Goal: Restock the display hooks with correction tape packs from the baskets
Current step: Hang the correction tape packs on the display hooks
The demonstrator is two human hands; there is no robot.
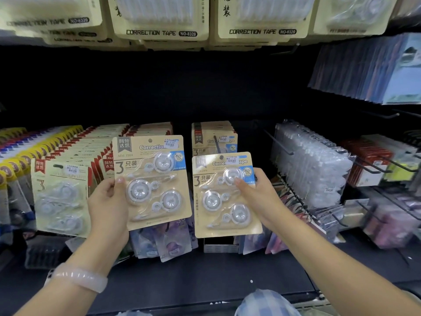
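My left hand (109,206) grips a tan correction tape pack (157,169) by its left edge, thumb on the front, held up before the shelf. My right hand (257,195) pinches a second tan pack (218,208) at its right edge, thumb across the clear blister. That pack's hang hole sits at the tip of a black display hook (217,144), and more of the same packs (214,135) hang behind it on the hook. No basket is in view.
Rows of similar packs (75,160) hang to the left, with a white-backed pack (61,197) in front. Cream correction tape cards (159,23) hang overhead. Clear blister packs (312,165) and bare black hooks (280,144) stand at right. A dark shelf (205,274) lies below.
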